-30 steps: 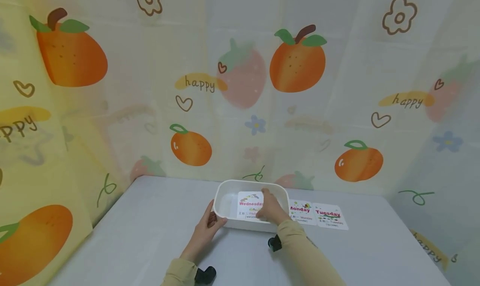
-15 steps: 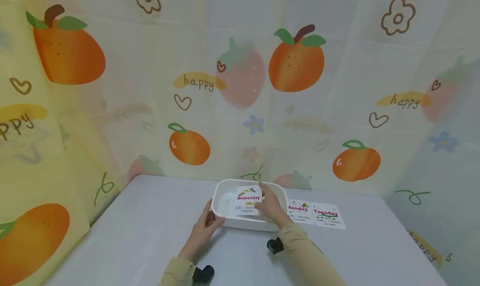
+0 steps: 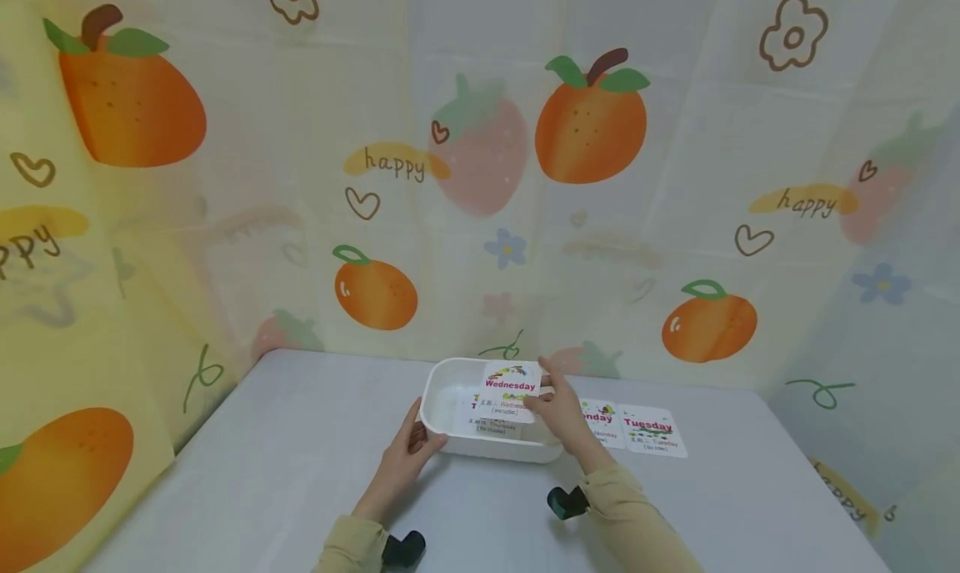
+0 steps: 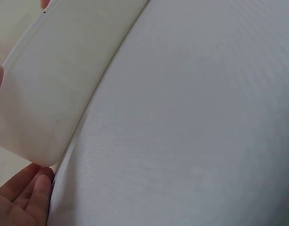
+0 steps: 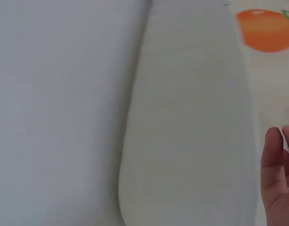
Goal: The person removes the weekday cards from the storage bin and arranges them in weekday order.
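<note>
A white rectangular plastic bin [image 3: 491,448] stands on the table. My left hand [image 3: 403,458] grips its left end, thumb at the rim and fingers around the outside; in the left wrist view, fingertips touch the bin's corner. Over the bin, my right hand [image 3: 566,414] pinches the right edge of a white "Wednesday" card [image 3: 510,384], which is raised and tilted. Beneath that, a "Thursday" card [image 3: 491,428] lies in the bin, partly covered. In the right wrist view, the bin's outer wall [image 5: 191,117] fills the middle, with the pinching thumb and fingers at the right edge.
Right of the bin, a "Monday" card [image 3: 606,423], partly hidden by the right hand, and a "Tuesday" card [image 3: 652,433] lie side by side on the white table [image 3: 247,473]. A fruit-printed curtain [image 3: 480,289] hangs behind the table.
My right hand has lifted the "Wednesday" card up from the bin and shifted it slightly right, uncovering the "Thursday" card. The left hand keeps its hold on the bin.
</note>
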Tool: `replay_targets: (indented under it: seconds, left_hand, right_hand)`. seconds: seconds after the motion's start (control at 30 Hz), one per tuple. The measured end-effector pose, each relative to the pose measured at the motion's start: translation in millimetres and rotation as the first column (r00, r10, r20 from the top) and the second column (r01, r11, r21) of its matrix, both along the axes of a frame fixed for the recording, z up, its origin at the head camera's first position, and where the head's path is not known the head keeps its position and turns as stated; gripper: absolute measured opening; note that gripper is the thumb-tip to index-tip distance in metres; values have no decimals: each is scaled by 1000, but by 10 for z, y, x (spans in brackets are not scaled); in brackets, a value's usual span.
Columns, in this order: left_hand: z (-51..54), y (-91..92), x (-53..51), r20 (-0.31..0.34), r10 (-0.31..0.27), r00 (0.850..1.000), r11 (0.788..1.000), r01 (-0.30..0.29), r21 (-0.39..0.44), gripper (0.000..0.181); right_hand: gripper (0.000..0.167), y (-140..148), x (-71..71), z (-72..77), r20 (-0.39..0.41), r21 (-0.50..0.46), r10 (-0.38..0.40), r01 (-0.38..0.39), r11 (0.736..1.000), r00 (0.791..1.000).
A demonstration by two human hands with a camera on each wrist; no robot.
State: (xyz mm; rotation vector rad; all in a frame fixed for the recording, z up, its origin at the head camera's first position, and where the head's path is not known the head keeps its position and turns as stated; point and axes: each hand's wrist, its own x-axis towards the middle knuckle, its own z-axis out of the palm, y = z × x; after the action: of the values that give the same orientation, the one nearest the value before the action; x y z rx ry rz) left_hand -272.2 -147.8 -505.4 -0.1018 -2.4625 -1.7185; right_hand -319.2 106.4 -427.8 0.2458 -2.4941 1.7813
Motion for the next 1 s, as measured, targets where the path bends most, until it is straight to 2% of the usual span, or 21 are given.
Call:
replay_targets:
  seconds: [0.1, 0.2, 0.33, 0.6, 0.87, 1.0]
  left_hand:
    - [7, 5, 0, 10, 14, 1000, 1000, -14, -3, 81]
    - [1, 1, 1, 6, 18, 1000, 1000, -18, -2, 82]
    - [-9, -3, -1, 3, 18, 1000, 1000, -18, 9, 82]
    - [-6, 2, 1, -7, 12, 1000, 1000, -12, 3, 81]
    - [10, 4, 12, -1, 11, 1000, 1000, -11, 10, 80]
    - [13, 7, 7, 1, 10, 1000, 1000, -10, 8, 80]
  right_hand:
    - [71, 95, 58, 25, 36, -151, 0, 6, 988, 999]
    - [72, 203, 90, -3, 57, -238, -20, 32, 971, 998]
    - [71, 371, 152, -24, 82, -278, -83, 103, 955, 993]
    - [69, 787, 229, -129, 156, -382, -182, 229, 895, 971]
    - [71, 1254, 301, -248, 252, -404, -263, 348, 846, 931]
    - [73, 1466, 321, -341, 273, -408, -321, 411, 815, 907]
